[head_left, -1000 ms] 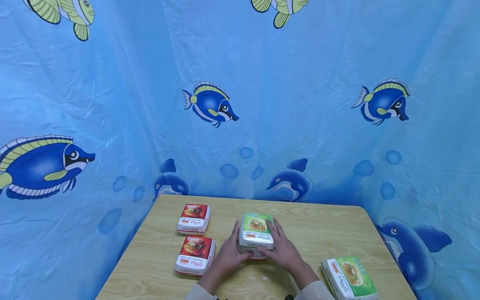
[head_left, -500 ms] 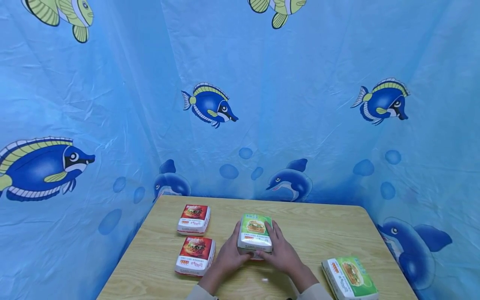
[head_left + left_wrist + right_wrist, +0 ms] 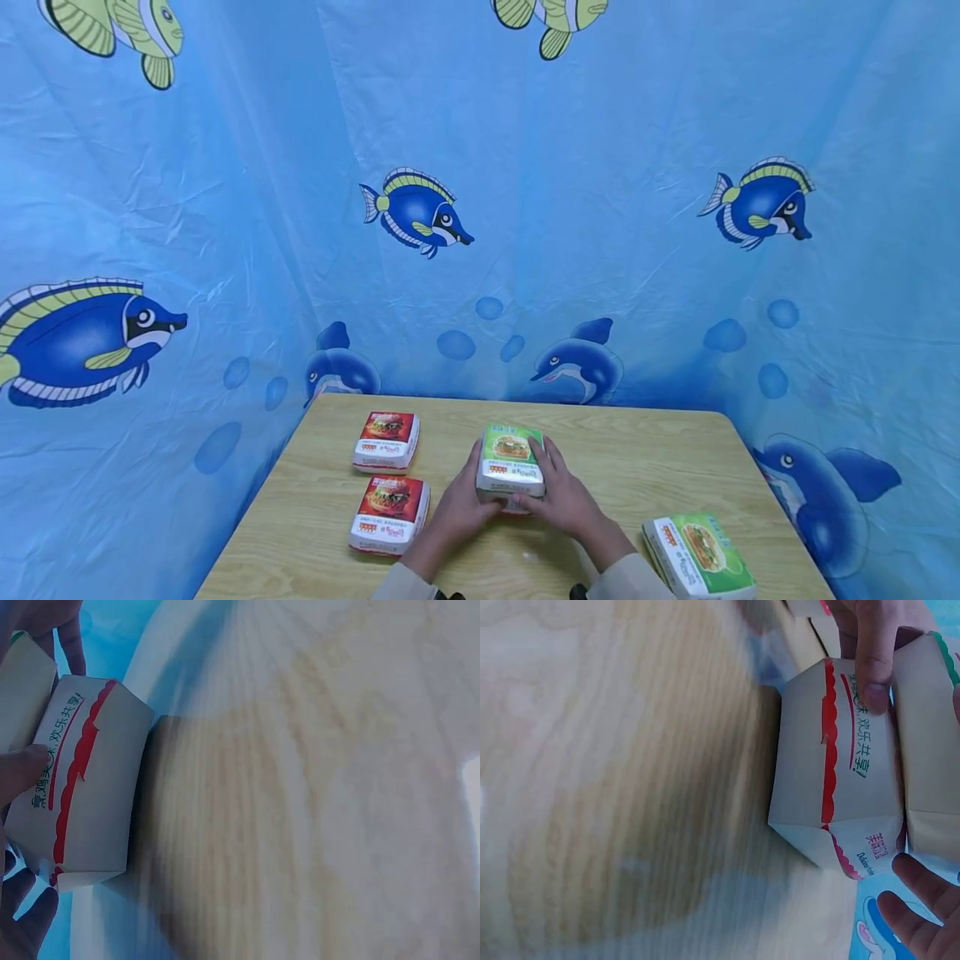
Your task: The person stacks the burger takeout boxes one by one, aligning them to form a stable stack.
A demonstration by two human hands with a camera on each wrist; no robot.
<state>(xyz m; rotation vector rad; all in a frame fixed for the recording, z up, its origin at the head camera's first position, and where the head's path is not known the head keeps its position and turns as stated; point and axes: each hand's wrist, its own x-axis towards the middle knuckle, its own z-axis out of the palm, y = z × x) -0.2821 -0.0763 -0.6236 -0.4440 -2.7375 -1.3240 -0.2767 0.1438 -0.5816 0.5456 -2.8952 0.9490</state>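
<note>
Near the middle of the wooden table, a green-topped burger box (image 3: pixel 510 458) sits on a red-trimmed burger box (image 3: pixel 101 787). My left hand (image 3: pixel 459 507) holds the left side of this pair, its thumb in front and fingers reaching toward the back. The right hand (image 3: pixel 564 502) grips the other side, with fingers along the green box's edge and the thumb low in front. In the right wrist view, one digit presses the red-trimmed box (image 3: pixel 847 757) near the seam between the boxes. Most of the lower box is hidden in the head view.
Two red burger boxes, one farther back (image 3: pixel 386 442) and one nearer (image 3: pixel 390 512), lie left of my hands. Another green burger box (image 3: pixel 701 554) sits angled at the front right. A blue sea-print curtain (image 3: pixel 630 208) surrounds the table (image 3: pixel 637 450).
Both hands keep hold of the stacked boxes. The green box dipped slightly toward me, then rose a little, showing more of the lower box's front. The other boxes stay in place.
</note>
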